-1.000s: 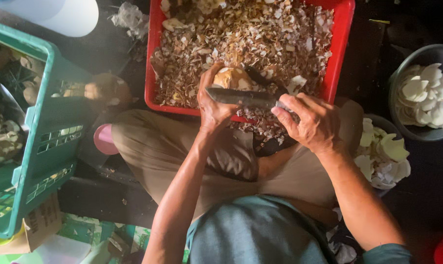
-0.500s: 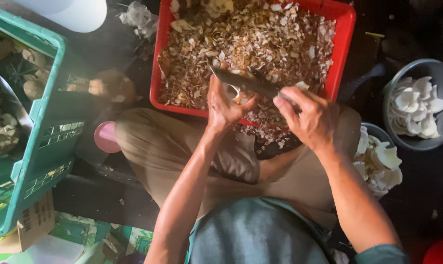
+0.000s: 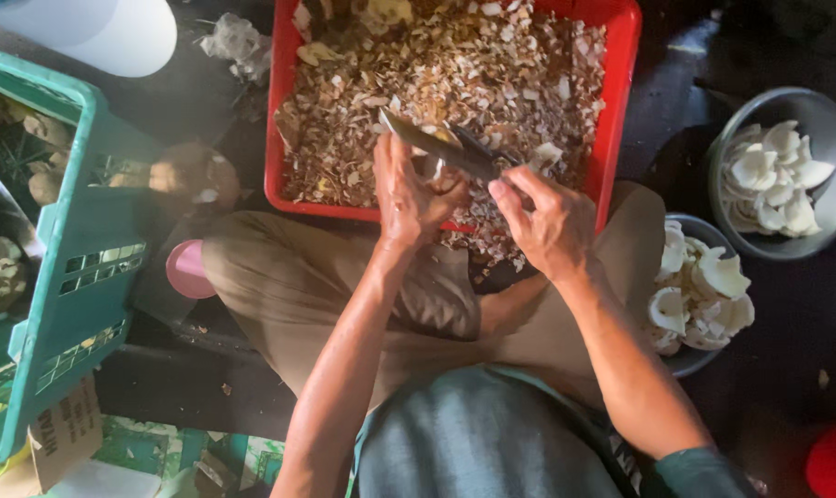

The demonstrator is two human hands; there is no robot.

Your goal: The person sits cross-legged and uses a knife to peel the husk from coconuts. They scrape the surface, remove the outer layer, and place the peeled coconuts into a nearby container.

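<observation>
Head view: both hands (image 3: 478, 198) gripping knife (image 3: 441, 148) w/ piece over red crate (image 3: 621, 101); dark floor (image 3: 796, 304).

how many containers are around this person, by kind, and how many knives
red crate of peelings: 1
green basket: 1
metal bowls of white pieces, far and near: 2
knife, in the right hand, blade by the left hand: 1
total: 5
</observation>
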